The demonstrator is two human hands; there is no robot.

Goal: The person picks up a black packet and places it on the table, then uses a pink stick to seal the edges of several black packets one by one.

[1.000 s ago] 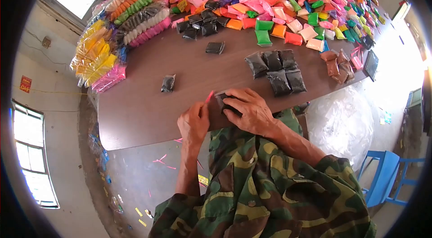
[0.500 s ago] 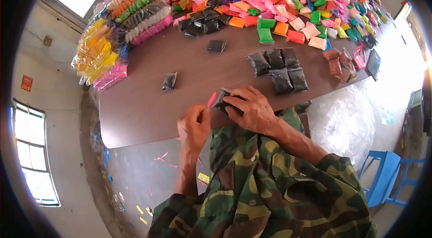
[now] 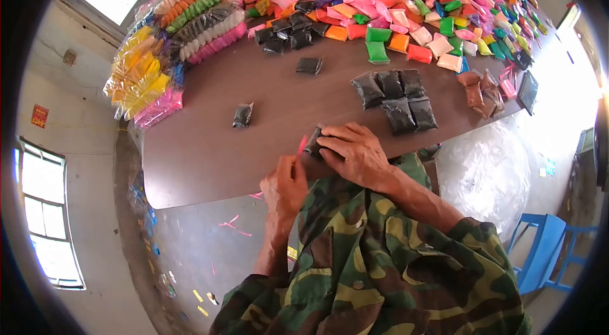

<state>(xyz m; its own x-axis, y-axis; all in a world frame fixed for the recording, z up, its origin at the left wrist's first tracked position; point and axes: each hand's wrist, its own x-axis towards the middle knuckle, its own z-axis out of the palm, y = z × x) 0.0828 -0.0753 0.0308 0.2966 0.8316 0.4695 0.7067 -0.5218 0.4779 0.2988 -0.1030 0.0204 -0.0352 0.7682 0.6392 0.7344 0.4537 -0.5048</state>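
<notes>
My right hand (image 3: pixel 356 156) is closed over a small black packet (image 3: pixel 313 140) at the near edge of the brown table, its fingers pressing on the top of the packet. Just left of it, my left hand (image 3: pixel 283 184) is curled into a pinch around a thin pink strip (image 3: pixel 302 143). The strip's upper end sticks up beside the packet. A single black packet (image 3: pixel 242 115) lies further left, and another black packet (image 3: pixel 309 65) sits beyond my hands. To the right, several black packets (image 3: pixel 398 114) lie side by side in a block.
A large heap of colourful packets (image 3: pixel 380 5) covers the table's far side. Clear bags of sorted packets (image 3: pixel 146 81) line the left end. Brown packets (image 3: pixel 482 94) and a dark flat object (image 3: pixel 527 91) sit at the right edge. A blue chair (image 3: pixel 539 252) stands on the floor.
My left hand has moved slightly right and down, closer to the black packet, with the pink strip still in it. My right hand stays on the packet.
</notes>
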